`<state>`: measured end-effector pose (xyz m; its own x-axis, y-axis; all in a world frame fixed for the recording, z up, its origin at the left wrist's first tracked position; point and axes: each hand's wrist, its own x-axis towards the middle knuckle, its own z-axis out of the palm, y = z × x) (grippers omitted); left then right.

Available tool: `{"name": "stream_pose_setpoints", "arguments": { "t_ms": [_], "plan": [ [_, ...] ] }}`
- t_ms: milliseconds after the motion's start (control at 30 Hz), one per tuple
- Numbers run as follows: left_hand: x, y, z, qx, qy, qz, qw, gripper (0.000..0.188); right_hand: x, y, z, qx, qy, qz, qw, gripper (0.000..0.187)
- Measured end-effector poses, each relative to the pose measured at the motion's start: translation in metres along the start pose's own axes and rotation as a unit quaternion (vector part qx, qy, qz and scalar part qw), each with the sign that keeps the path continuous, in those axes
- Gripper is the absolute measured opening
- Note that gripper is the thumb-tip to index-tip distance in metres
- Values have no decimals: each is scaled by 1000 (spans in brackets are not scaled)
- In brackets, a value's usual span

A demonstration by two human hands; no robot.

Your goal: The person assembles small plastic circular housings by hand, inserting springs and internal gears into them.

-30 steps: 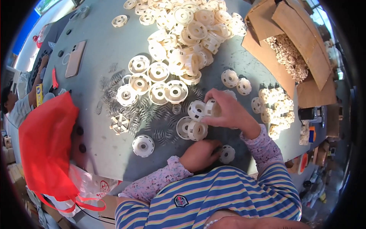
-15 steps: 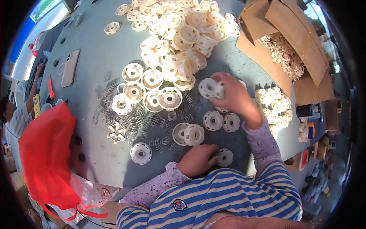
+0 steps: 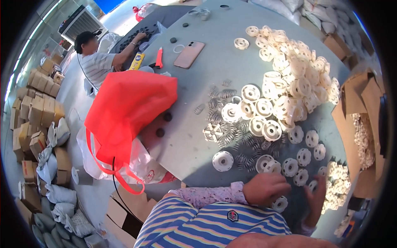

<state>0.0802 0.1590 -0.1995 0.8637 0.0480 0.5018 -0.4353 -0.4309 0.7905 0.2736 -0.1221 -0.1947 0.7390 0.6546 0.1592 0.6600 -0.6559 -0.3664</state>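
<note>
My left hand (image 3: 266, 189) is at the table's near edge, fingers curled inward above a round white plastic wheel-like part (image 3: 280, 204). Whatever its fingertips hold, if anything, is hidden. To its right, my right hand (image 3: 316, 200) has thumb and fingers apart, somewhat blurred, beside another white wheel-like part (image 3: 313, 185). Several similar parts (image 3: 290, 167) lie flat beyond both hands. Just past my left hand, one white part (image 3: 272, 167) leans on another. Loose metal coil springs (image 3: 235, 136) lie scattered to the left of these, near a spoked cream part (image 3: 213, 132).
A large heap of cream parts (image 3: 300, 78) covers the far right. Stacked small cream pieces (image 3: 337, 186) and an open carton (image 3: 345, 120) stand at the right. A red bag (image 3: 132, 99) hangs over the left edge. Beyond are a phone (image 3: 189, 54) and a seated person (image 3: 97, 62).
The view has swung left. My right hand has come back toward me and no longer holds the white wheel-like part. My left hand stays near the part at the table's near edge.
</note>
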Motion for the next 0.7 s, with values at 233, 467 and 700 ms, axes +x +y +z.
{"name": "stream_pose_setpoints", "arguments": {
  "t_ms": [233,467,700],
  "plan": [
    [12,3,-28,282,-43,-144,948,96,-8,-32,37,66,10,-24,998,67],
    [8,-4,-23,208,37,-6,977,73,-58,-41,-8,97,69,-29,993,62],
    [-9,12,-3,201,-30,7,979,71,-136,-60,-3,117,-14,-1,993,51]
  ]
}}
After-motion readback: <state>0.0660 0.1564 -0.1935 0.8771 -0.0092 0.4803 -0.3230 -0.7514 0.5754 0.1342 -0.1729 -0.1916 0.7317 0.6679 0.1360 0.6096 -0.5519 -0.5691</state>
